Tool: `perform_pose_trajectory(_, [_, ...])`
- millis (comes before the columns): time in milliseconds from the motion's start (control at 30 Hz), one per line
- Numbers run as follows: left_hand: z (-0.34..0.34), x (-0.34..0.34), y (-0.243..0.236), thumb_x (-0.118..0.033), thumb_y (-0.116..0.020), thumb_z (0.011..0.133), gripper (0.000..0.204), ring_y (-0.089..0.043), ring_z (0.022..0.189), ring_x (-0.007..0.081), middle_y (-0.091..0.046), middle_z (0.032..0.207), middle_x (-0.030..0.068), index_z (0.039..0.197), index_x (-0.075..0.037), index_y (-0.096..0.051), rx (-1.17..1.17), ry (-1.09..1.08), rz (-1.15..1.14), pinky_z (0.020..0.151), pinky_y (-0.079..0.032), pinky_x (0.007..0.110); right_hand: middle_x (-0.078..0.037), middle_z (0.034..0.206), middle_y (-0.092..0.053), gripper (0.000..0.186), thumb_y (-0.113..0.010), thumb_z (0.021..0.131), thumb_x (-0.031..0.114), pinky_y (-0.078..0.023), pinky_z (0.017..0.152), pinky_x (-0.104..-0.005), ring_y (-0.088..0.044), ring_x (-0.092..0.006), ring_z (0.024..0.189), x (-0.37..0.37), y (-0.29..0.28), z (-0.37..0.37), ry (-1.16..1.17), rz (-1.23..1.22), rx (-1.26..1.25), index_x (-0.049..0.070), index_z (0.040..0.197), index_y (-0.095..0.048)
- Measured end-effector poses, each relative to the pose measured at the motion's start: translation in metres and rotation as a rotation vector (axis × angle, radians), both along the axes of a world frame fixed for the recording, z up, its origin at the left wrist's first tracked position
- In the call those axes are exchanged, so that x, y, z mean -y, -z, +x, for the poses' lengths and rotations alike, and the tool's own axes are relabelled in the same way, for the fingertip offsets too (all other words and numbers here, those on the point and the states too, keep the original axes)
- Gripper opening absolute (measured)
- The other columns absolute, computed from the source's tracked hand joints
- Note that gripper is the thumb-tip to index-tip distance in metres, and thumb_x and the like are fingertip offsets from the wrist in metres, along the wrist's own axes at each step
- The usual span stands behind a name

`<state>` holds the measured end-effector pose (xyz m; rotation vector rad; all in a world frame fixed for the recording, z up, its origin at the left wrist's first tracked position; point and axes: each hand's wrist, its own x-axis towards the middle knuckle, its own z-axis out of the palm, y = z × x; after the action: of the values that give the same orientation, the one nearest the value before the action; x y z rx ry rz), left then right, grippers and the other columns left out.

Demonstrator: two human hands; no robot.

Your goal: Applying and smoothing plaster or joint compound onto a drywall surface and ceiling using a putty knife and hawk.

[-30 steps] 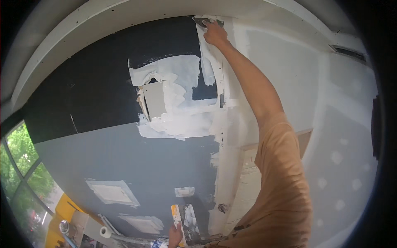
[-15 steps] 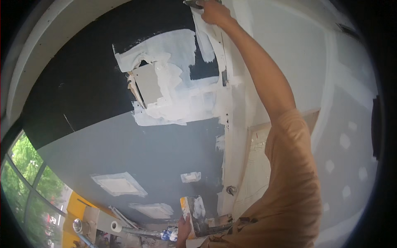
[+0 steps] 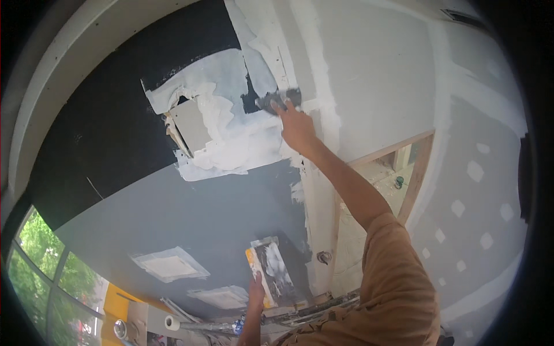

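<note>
My right hand is closed on a putty knife. Its dark blade lies against the wall, over a strip of wet-looking white filler beside the corner. Lower down, my left hand grips a wide putty knife along its pale, yellow-ended handle. White filler lies on that broad dark blade. Left of my right hand, a broad white filler patch surrounds a grey board piece with a ragged gap along its left edge. A small black area of wall still shows beside the right blade.
Black paint covers the upper wall and grey paint the lower. Smaller filled patches sit below. On the right are pale boards and a wood-framed opening. A window and poles are at lower left.
My right hand has drawn the putty knife down the wall from the top, leaving less black showing. My left hand's wide putty knife has come up a little, and the view has shifted.
</note>
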<state>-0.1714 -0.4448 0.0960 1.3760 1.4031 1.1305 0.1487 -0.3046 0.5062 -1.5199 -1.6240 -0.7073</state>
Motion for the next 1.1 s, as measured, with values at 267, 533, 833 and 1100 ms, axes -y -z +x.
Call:
perform_pose_trajectory(267, [0.031, -0.021, -0.063, -0.045, -0.044, 0.108, 0.058, -0.062, 0.119, 0.0319, -0.057, 0.137, 0.0179, 0.147, -0.002, -0.041, 1.048, 0.311, -0.252, 0.099, -0.053, 0.048, -0.013, 0.163, -0.031, 0.082, -0.055, 0.081, -0.004, -0.048, 0.105, -0.0459, -0.046, -0.0382, 0.14, 0.174, 0.195, -0.05, -0.682, -0.331, 0.011, 0.027, 0.155, -0.04])
perform_pose_trajectory(533, [-0.002, -0.042, -0.03, -0.053, -0.046, 0.104, 0.062, -0.066, 0.11, 0.0271, -0.062, 0.131, 0.0144, 0.145, -0.005, -0.048, 0.977, 0.503, -0.315, 0.091, -0.058, 0.043, -0.01, 0.162, -0.033, 0.068, -0.056, 0.085, 0.002, -0.055, 0.094, -0.0443, -0.053, -0.0332, 0.133, 0.237, 0.258, -0.017, -0.497, -0.694, -0.045, 0.026, 0.149, -0.049])
perform_pose_trajectory(833, [0.026, -0.028, -0.18, -0.033, -0.043, 0.11, 0.049, -0.053, 0.118, 0.021, -0.058, 0.129, 0.0148, 0.141, 0.005, -0.046, 0.36, -0.094, 0.408, 0.105, -0.038, 0.035, -0.018, 0.112, -0.064, 0.06, -0.05, 0.093, -0.001, -0.051, 0.058, -0.0276, -0.062, -0.0169, 0.071, 0.242, 0.25, 0.012, -1.001, -0.716, -1.878, 0.005, 0.152, -0.038])
perform_pose_trajectory(1100, [0.052, -0.005, -0.172, -0.013, -0.044, 0.106, 0.04, -0.055, 0.108, 0.0139, -0.059, 0.125, 0.01, 0.142, 0.005, -0.042, 0.298, -0.039, 0.436, 0.09, -0.046, 0.026, -0.011, 0.079, -0.056, 0.052, -0.058, 0.092, 0.009, -0.039, 0.04, -0.0207, -0.052, -0.011, 0.057, 0.195, 0.316, -0.009, -1.434, -0.944, -2.177, 0.001, 0.142, -0.042])
